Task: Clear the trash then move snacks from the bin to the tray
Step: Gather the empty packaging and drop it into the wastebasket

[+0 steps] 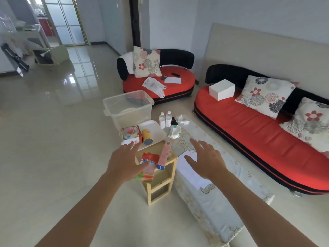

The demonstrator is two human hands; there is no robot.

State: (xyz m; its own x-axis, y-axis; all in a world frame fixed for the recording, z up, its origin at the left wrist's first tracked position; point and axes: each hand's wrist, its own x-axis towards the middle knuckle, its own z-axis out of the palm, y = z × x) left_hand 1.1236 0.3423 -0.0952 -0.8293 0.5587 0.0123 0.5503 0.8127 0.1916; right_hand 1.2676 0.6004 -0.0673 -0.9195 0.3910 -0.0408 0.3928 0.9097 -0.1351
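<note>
On the wooden stool [161,175], near its front edge, lies a heap of snack packets [148,164]: red-and-white pack on top, green/pink one beneath, overhanging the stool's left edge. A long pink box [164,154] lies diagonally across the stool top w/ its blue end toward the front right corner. Left hand [122,163] is over the packets, fingers spread and curled down; thumb touches the pack, but can't tell if it's gripping. Right hand [204,157] is released, fingers splayed, hovering above the counter [213,202] and a white paper sheet [188,170] at its left edge.

Behind the stool, a white tray [154,129] holds a yellow can [147,136] lying on its side; a red-edged box of snacks [130,133] sits just beside the tray's left edge. A clear bin [128,107] stands behind those on the floor. At the counter's far end: two small bottles [165,119], crumpled tissues [182,119], a wipes pack [175,131].

Open room: wide bare floor left of the stool & bin. Right side is tighter, the counter running close along the red sofa [258,132].
</note>
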